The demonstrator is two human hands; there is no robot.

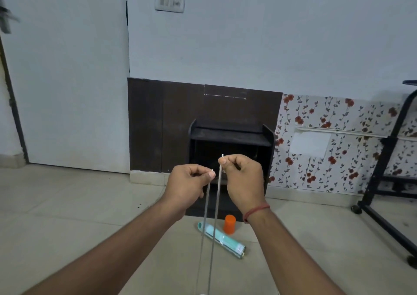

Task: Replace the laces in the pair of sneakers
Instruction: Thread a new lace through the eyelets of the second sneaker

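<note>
Thin pale lace, two strands running taut and near-parallel from below the frame up to both hands, held in the air above the floor. Left hand pinches one white-tipped end between thumb and forefinger; right hand, slightly higher, pinches the other, tip poking above the grip. Red thread band on right wrist. Beige tiled floor; on it a teal spray can lying down, label unreadable, orange cap upright beside it. Black shelf unit against brown panel; floral wallpaper; switch plate on pale wall.
</note>
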